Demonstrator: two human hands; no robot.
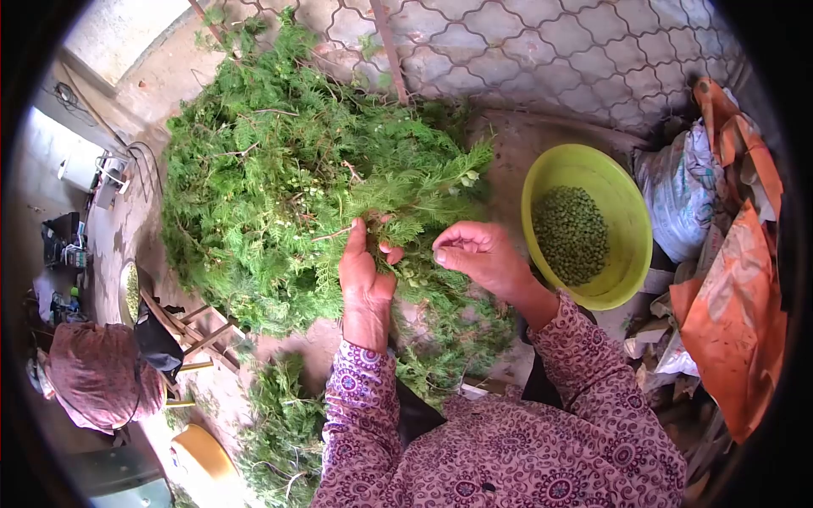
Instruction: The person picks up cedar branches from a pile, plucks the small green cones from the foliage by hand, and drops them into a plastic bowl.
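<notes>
My left hand (369, 275) was closed around a leafy green sprig (423, 196), thumb pressed along the stem; the foliage hid parts of my fingers. My right hand (487, 256) was just to the right, apart from it, fingers curled and thumb tip near the forefinger, and I couldn't tell whether anything small was pinched there. The sprig lay over the near right part of a big heap of branches (246, 169), so where it ended among the others was hard to make out. On the far left, a dark red patterned cloth shape (93, 368) was too unclear to name. My sleeves covered part of a lower pile of cuttings (284, 423), and the dark round border cut off the corners.

Between the heap and the yellow-green basin (631, 233) on my right was a narrow strip of bare floor (514, 157). The basin's rim was close to my right wrist, and small green pieces (572, 237) covered its bottom.

A wire mesh (542, 51) closed off the far side. A pale sack (684, 190) and orange sheeting (732, 330) crowded the right; a wooden frame (203, 330) and an orange-yellow tub (206, 453) stood to the left.
</notes>
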